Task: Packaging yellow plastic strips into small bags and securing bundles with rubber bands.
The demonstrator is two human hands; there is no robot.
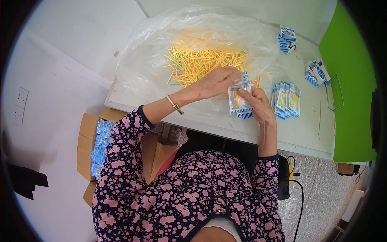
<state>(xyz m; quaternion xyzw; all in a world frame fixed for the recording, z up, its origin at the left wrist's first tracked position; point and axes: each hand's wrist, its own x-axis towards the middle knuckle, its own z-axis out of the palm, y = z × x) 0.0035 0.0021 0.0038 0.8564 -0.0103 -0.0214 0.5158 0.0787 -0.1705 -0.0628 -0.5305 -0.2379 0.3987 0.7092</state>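
Observation:
My right hand (260,105) holds a small stack of clear packets (238,101) with blue-and-white striped edges, its thumb pressed on the top one. Yellow sticks show through the front of that packet. At the packet's upper end is my left hand (219,82), a bracelet on its wrist. Its fingers are drawn together there, and what they pinch is hidden. Just beyond lies a heap of thin sticks (201,64), mostly yellow with a few green and pink, on a large clear plastic bag (145,60). Several filled packets (287,99) lie overlapped to the right of my right hand.
Small blue-and-white striped boxes (287,45) stand at the back right, with more boxes (316,73) nearer a green panel (350,88). A thin wire frame (342,97) leans there. An open cardboard box (86,141) of blue packets sits below the white table's (193,121) left end.

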